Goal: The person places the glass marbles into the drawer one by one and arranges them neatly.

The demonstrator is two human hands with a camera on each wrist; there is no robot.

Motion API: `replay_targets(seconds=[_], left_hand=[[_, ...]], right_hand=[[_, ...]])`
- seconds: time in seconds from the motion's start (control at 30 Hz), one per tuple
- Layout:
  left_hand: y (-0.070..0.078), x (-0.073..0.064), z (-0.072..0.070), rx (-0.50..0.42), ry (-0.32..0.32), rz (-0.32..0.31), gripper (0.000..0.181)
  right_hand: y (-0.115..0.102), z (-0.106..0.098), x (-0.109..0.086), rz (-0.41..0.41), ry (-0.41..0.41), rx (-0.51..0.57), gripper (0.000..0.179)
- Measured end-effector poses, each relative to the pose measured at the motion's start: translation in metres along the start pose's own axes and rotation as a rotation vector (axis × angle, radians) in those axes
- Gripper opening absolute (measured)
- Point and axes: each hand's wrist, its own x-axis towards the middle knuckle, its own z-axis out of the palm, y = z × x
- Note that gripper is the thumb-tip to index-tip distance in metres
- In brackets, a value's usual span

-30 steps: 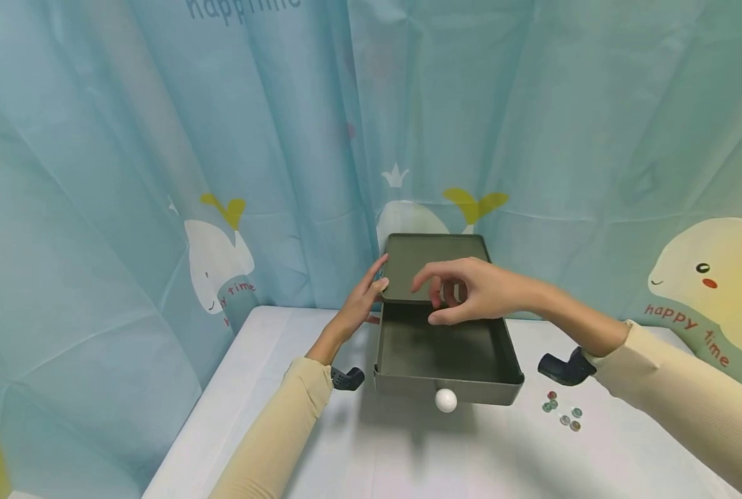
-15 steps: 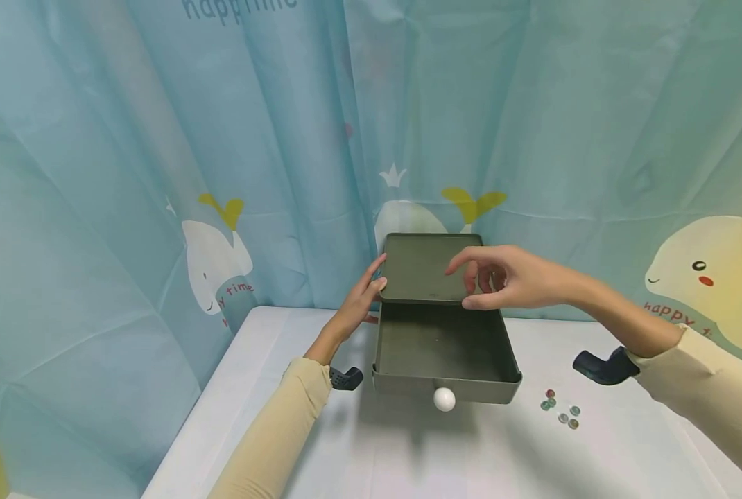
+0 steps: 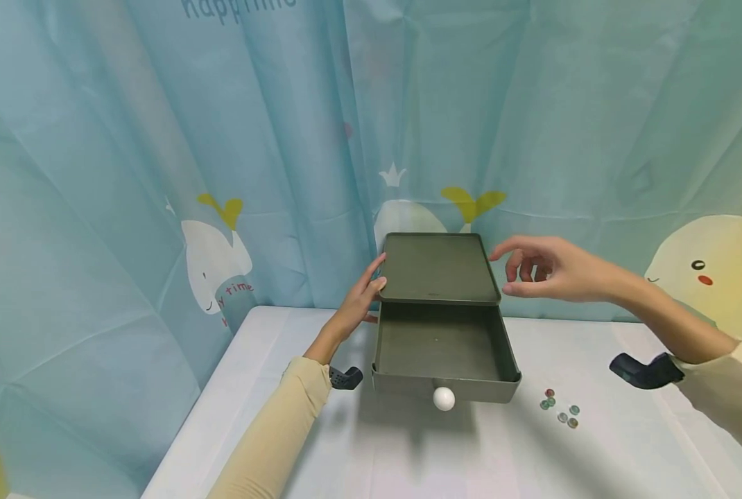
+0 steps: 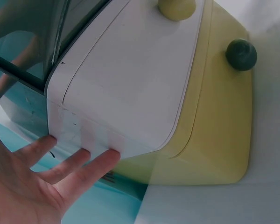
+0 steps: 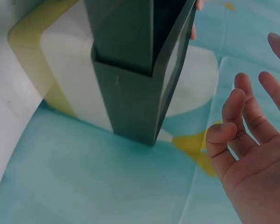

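Observation:
A stacked drawer cabinet has a dark green top tier (image 3: 439,267), a white middle tier (image 4: 130,79) and a yellow bottom tier (image 4: 219,116) in the left wrist view. Its green drawer (image 3: 446,391), with a white round knob (image 3: 444,398), is pulled out, its inner floor showing. My left hand (image 3: 355,305) rests against the cabinet's left side; several spread fingertips touch the white tier. To the right of the green top, my right hand (image 3: 552,269) hovers with loosely bent fingers, apart from the cabinet and holding nothing. The right wrist view shows its palm (image 5: 261,172).
Several small glassy round pieces (image 3: 562,417), green, clear and reddish, lie on the white table (image 3: 596,464) right of the drawer. A blue curtain (image 3: 283,138) with whale prints hangs directly behind the cabinet.
My right hand has moved right, from above the open drawer and green top to beside the cabinet. The left hand and the drawer have stayed in place.

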Motion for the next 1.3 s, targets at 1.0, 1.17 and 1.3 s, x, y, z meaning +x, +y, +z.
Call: replay_targets(seconds=[1.0,1.17,1.3], left_hand=[[0.001,0.002,-0.002,0.006,-0.008,-0.011,0.058],[0.0,0.002,-0.002,0.007,-0.009,-0.009,0.058],[-0.001,0.003,-0.002,0.011,-0.008,-0.003,0.059]], right_hand=[[0.085,0.017,-0.102,0.182,0.164,-0.004,0.041],[0.091,0.03,-0.114,0.215,0.153,0.018,0.038],[0.098,0.042,-0.125,0.24,0.149,0.039,0.037]])
